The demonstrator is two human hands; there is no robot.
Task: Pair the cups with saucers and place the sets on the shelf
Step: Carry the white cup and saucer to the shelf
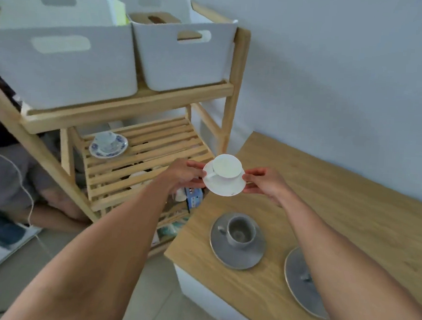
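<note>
— What's closest to the lens?

— Two bare forearms, reaching forward. The right one hides much of a grey saucer point(298, 288) on the wooden surface point(351, 207); whether a cup sits on it, I cannot tell.

— And the hands?

— The left hand point(182, 174) and right hand point(265, 182) each pinch an opposite rim of a plain white saucer point(224, 187), held in the air between shelf and surface. A smooth white cup point(226, 169) stands on it.

— Other sets?

— A matte grey cup point(240, 233) on its round grey saucer point(236, 241) rests on the surface. A blurred blue-patterned cup and saucer point(108, 144) sits on the slatted wooden shelf point(156, 146), under two white bins point(182, 58).
</note>
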